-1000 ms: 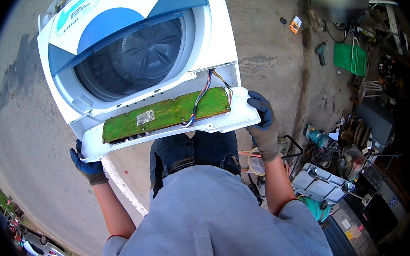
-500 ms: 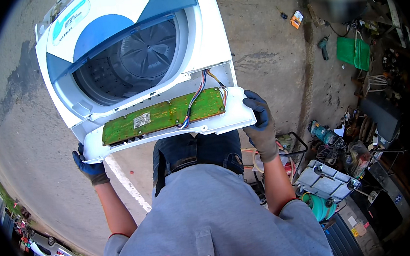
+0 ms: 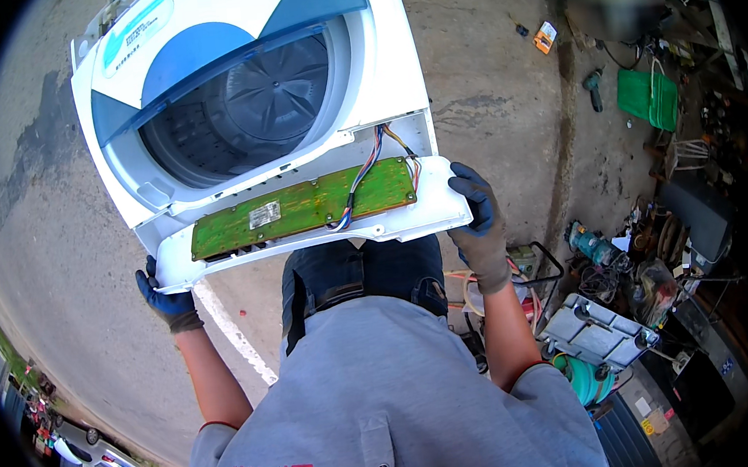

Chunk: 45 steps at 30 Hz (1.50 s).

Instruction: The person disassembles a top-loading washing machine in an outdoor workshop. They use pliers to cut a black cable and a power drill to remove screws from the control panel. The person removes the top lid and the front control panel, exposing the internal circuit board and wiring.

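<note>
A white top-loading washing machine (image 3: 376,55) stands before me, its tub (image 3: 234,112) in view. Its front control panel (image 3: 433,200) is detached, turned to show a long green circuit board (image 3: 300,206); coloured wires (image 3: 364,172) run from it into the machine. My left hand (image 3: 164,294), in a blue and grey glove, grips the panel's left end. My right hand (image 3: 478,224), gloved the same, grips its right end, fingers curled over the edge.
A drill (image 3: 593,91), green container (image 3: 647,98) and orange packet (image 3: 544,37) lie on the ground at right. A wheeled platform (image 3: 591,330), green hose (image 3: 583,380) and assorted tools crowd the lower right. A silver car (image 3: 90,449) stands at lower left.
Over the last second the machine and panel shifted slightly left, then back right in the view. Both hands keep their grip on the panel's ends.
</note>
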{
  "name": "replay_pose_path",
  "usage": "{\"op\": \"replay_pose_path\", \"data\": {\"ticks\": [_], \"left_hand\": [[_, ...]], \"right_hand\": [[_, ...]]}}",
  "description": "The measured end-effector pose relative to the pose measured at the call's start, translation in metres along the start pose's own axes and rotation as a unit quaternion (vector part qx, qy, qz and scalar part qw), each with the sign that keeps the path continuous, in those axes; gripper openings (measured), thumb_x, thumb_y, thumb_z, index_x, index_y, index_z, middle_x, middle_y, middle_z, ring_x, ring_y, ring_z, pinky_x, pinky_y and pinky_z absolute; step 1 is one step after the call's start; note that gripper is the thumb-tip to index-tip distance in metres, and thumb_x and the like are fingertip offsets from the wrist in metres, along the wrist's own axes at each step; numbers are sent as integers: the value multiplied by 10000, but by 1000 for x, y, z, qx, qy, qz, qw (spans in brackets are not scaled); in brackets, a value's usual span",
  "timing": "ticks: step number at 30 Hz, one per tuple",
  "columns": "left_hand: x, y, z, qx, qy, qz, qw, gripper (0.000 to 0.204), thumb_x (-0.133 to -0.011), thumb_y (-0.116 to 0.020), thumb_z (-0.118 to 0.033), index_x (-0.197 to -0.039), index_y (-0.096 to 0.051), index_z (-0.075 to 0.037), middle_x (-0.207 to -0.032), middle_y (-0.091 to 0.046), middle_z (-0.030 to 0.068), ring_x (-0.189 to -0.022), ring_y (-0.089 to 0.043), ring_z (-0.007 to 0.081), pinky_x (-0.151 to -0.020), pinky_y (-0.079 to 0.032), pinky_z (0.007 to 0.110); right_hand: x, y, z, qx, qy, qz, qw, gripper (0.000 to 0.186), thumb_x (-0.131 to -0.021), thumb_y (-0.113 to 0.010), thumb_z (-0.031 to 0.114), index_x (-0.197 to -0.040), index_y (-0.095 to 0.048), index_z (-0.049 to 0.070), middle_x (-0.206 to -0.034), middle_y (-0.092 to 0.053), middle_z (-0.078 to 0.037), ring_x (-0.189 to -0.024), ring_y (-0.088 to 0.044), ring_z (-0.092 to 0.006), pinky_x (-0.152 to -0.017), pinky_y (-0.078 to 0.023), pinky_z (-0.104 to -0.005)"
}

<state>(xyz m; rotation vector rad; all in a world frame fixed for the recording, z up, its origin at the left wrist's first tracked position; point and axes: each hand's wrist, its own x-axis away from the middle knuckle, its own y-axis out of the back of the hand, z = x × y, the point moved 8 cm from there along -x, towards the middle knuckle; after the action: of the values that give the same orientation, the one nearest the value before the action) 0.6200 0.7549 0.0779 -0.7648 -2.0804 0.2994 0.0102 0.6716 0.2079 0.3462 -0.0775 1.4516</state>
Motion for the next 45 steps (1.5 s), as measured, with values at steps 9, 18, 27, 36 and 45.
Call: {"op": "replay_pose_path", "data": {"ticks": [9,18,27,36,45], "left_hand": [[4,-12,2,16,16,62,998,384,-934,-580,-377,-1037,-706,-30,-1117,-697,98,-1117,-598,257,-1033,-422,466],[-1,-1,2,6,-2,29,1000,392,-943,-563,-387,-1021,-698,-27,-1102,-697,97,-1102,-602,264,-1024,-430,471],[3,-12,4,4,2,38,999,387,-949,-553,-390,-991,-699,-34,-1066,-699,94,-1075,-606,259,-1006,-442,457],[7,-16,8,-11,-23,3,1000,403,-968,-520,-398,-1010,-673,-27,-1080,-682,101,-1086,-594,265,-993,-453,442],[7,-15,8,-33,-30,0,999,430,-959,-520,-425,-995,-682,-28,-1101,-665,127,-1089,-588,286,-986,-456,452]], "right_hand": [[0,1,-1,7,-2,-8,1000,472,-753,-707,-38,-1195,-560,37,-1380,-472,-167,-1255,-504,-266,-1006,-472,-367],[-1,1,0,26,13,-8,1000,453,-770,-693,-20,-1199,-560,34,-1382,-471,-167,-1267,-492,-266,-1013,-459,-369],[-1,0,3,0,12,-10,1000,465,-765,-675,-45,-1206,-549,31,-1382,-469,-173,-1260,-495,-263,-1015,-453,-372],[0,1,-4,-2,10,-20,1000,484,-764,-683,-72,-1214,-541,35,-1387,-458,-184,-1245,-505,-257,-993,-471,-358],[0,-2,-3,-26,10,-29,999,486,-757,-694,-69,-1211,-554,31,-1400,-448,-179,-1251,-499,-258,-1009,-462,-364]]}}
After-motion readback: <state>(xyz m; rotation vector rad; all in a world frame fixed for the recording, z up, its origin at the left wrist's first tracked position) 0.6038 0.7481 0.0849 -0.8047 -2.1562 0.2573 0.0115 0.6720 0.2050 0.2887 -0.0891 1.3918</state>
